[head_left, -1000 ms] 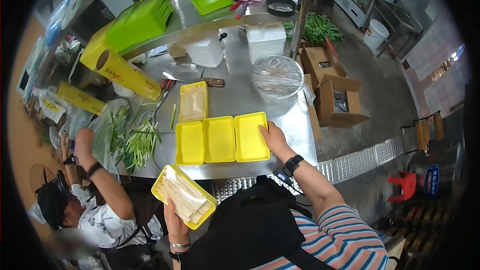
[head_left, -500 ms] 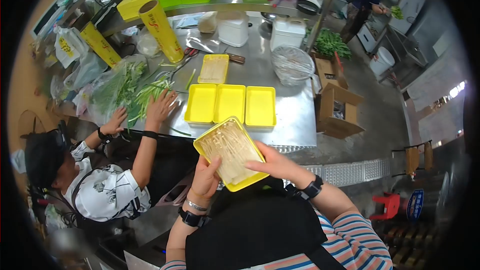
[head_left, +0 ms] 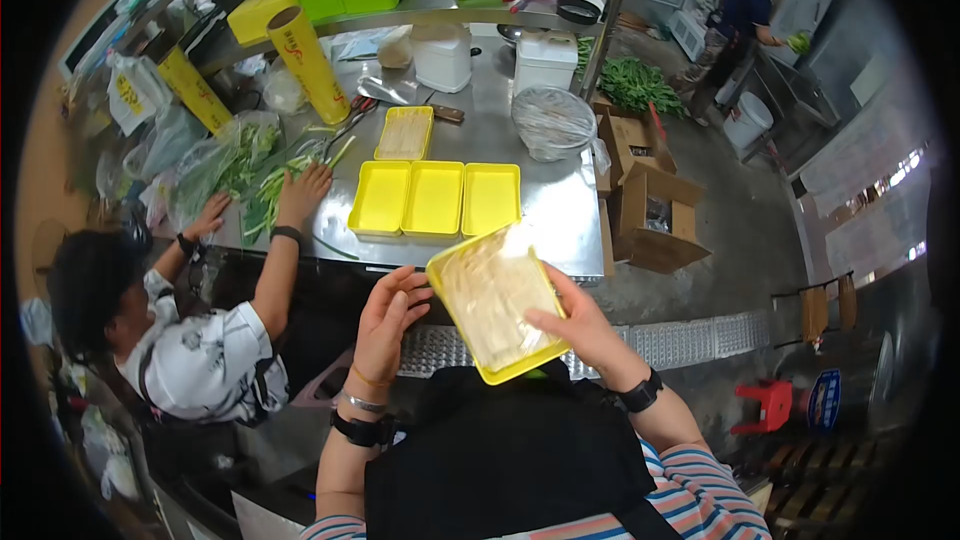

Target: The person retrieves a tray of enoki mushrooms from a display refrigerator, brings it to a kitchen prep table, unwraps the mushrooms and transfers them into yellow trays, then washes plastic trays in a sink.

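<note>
My right hand (head_left: 582, 328) grips the right edge of a yellow tray of enoki mushrooms (head_left: 497, 302), thumb on top. The tray is tilted, held above the floor in front of my apron, and its surface shines as if under clear film. Just left of the tray, my left hand (head_left: 388, 315) has its fingers apart and holds nothing; whether a fingertip touches the rim I cannot tell. On the steel table beyond, three yellow trays (head_left: 436, 198) stand in a row. Behind them lies another filled yellow tray (head_left: 404, 132).
At the left a co-worker (head_left: 200, 360) has both hands by green vegetables (head_left: 262, 195). Rolls of film (head_left: 307, 65), scissors (head_left: 352, 118), a knife (head_left: 447, 113) and a wrapped bowl (head_left: 553, 124) are on the table. Cardboard boxes (head_left: 660, 215) stand at right; another person (head_left: 745, 15) works farther back.
My left hand has let go of the tray and moved left. The tray, in my right hand, has shifted right and turned slightly. The view has shifted a little.
</note>
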The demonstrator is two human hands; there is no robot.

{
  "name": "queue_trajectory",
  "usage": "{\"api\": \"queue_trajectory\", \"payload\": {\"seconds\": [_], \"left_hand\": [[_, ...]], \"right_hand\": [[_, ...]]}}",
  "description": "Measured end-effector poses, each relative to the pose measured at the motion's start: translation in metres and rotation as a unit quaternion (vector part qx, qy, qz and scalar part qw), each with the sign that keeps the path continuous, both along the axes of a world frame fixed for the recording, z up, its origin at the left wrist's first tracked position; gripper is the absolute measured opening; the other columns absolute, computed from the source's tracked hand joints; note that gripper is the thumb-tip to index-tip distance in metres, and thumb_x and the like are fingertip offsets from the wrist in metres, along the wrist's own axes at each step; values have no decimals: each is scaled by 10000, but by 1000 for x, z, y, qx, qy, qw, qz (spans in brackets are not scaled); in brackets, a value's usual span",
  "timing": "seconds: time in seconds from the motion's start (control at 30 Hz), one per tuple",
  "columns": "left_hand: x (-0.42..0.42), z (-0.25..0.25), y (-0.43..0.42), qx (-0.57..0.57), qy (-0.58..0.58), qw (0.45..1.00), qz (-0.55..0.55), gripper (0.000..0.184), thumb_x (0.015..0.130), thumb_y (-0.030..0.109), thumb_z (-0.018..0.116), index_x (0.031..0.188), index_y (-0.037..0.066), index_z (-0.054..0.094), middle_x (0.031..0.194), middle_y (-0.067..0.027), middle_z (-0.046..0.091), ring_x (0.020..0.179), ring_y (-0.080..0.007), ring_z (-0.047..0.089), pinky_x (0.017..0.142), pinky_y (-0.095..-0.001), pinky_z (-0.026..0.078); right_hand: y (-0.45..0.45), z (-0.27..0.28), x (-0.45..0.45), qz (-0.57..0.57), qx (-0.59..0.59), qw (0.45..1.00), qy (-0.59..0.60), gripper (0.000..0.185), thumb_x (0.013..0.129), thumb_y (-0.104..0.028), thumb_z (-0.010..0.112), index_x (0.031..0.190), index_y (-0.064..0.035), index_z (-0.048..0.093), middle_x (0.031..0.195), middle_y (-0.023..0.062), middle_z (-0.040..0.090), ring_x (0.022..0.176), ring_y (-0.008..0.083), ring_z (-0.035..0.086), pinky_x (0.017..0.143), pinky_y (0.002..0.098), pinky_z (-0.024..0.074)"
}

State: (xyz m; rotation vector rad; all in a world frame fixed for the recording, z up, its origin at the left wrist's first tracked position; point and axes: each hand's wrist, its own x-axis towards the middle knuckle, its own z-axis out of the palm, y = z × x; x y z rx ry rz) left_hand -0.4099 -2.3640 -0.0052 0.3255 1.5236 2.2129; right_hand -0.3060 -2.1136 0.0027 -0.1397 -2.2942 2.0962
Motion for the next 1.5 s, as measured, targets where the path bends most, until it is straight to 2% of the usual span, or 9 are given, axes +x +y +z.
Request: {"api": "queue_trajectory", "payload": {"seconds": [0.07, 0.3, 0.47, 0.87, 1.03, 1.17, 1.3, 1.37, 1.5], "left_hand": [[7, 6, 9, 12, -49, 999, -5, 389, 965, 205, 480, 1318, 51, 418, 1199, -93, 543, 1060, -173, 550, 900, -310, 456], [34, 32, 81, -19, -3, 998, -58, 297, 925, 151, 559, 1199, 38, 547, 1036, -50, 616, 928, -118, 583, 826, -259, 481], [54, 42, 136, -34, 48, 998, -39, 216, 861, 100, 646, 1067, 37, 633, 946, -31, 623, 846, -89, 593, 741, -225, 489], [71, 38, 152, -233, 201, 951, 8, 84, 840, 45, 649, 847, 0, 578, 814, -7, 590, 712, -48, 577, 621, -196, 484], [80, 35, 141, -24, 3, 1000, -14, 79, 912, 79, 554, 885, 27, 501, 804, -23, 587, 645, -66, 554, 574, -202, 467], [78, 23, 122, 45, -18, 995, -92, 105, 932, 127, 529, 903, 28, 512, 824, -28, 602, 629, -58, 553, 583, -193, 481], [67, 38, 119, -46, 34, 997, 51, 157, 869, 108, 626, 1000, 27, 590, 804, -23, 626, 661, -72, 592, 559, -196, 479], [65, 43, 121, -119, 244, 954, 124, 151, 814, 81, 676, 948, 29, 633, 800, -36, 636, 655, -86, 607, 543, -204, 476], [68, 44, 116, -200, 296, 921, 156, 113, 778, 57, 686, 875, 24, 639, 779, -66, 635, 600, -139, 616, 531, -238, 486]], "right_hand": [[15, 2, 2, -21, -299, 951, -78, 559, 886, -133, 590, 1378, -17, 351, 1309, 102, 487, 1120, 214, 557, 899, 315, 487], [87, 6, 10, -20, -501, 848, -172, 481, 955, -278, 490, 1353, -32, 380, 1297, 158, 513, 1154, 250, 548, 964, 407, 464], [110, 16, 18, -19, -522, 834, -180, 472, 971, -325, 446, 1342, -38, 395, 1281, 149, 530, 1147, 262, 552, 964, 420, 458], [110, 8, 41, -76, -313, 943, -86, 476, 978, -223, 443, 1386, -6, 331, 1313, 128, 491, 1190, 220, 512, 985, 336, 429], [110, -15, 49, -71, -407, 903, -119, 459, 980, -266, 426, 1353, -5, 367, 1289, 144, 517, 1148, 233, 548, 975, 373, 448], [106, -17, 58, -83, -410, 900, -121, 458, 977, -291, 432, 1337, -11, 389, 1273, 143, 533, 1133, 238, 559, 968, 381, 455], [92, -3, 66, -41, -371, 920, -119, 494, 969, -285, 448, 1364, -4, 352, 1300, 143, 507, 1153, 233, 544, 974, 367, 449], [84, 5, 67, -28, -350, 929, -113, 507, 966, -273, 454, 1376, 0, 333, 1313, 143, 495, 1163, 229, 537, 976, 358, 446], [78, 8, 71, -32, -298, 948, -104, 528, 953, -212, 482, 1398, 8, 301, 1331, 129, 478, 1185, 204, 516, 982, 324, 430]]}}
